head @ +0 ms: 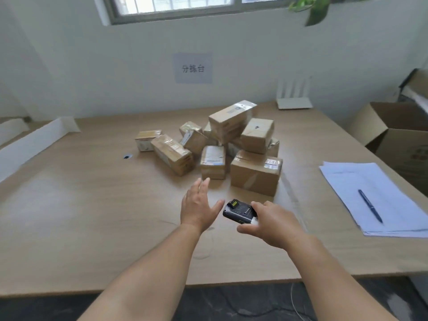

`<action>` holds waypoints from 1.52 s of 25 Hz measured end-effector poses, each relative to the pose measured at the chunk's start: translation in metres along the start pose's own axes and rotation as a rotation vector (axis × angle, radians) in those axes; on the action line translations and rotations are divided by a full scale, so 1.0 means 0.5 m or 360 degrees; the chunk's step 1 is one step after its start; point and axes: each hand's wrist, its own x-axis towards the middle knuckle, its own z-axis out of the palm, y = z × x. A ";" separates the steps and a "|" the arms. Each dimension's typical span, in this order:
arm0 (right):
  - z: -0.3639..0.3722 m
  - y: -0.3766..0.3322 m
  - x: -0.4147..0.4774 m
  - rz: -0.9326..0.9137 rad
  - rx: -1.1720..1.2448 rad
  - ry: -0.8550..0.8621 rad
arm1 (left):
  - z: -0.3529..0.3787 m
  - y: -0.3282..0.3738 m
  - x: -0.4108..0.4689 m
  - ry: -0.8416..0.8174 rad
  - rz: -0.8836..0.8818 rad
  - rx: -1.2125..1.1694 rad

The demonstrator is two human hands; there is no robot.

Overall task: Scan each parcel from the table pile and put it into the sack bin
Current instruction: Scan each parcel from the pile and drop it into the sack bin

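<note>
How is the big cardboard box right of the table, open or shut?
Open. The cardboard box beside the table has its top flaps folded outward, showing the dark inside; its contents cannot be told.

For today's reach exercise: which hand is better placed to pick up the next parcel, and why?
Left. The left hand is open and empty, extended toward the nearest parcel; the right hand grips the scanner.

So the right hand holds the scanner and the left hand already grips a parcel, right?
Not quite. The right hand holds the scanner, but the left hand is open, gripping nothing, short of the parcel pile, as the head view shows.
</note>
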 end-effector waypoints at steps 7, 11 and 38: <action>-0.014 0.064 0.072 0.0193 0.0032 0.0034 | 0.056 0.051 0.128 -0.0077 0.0182 -0.0047; -0.038 0.099 0.119 0.0313 0.0009 0.0048 | 0.072 0.092 0.237 -0.0120 0.0229 -0.0123; -0.086 0.201 0.211 0.0403 0.0066 0.0063 | 0.090 0.225 0.480 -0.0161 0.0030 0.0100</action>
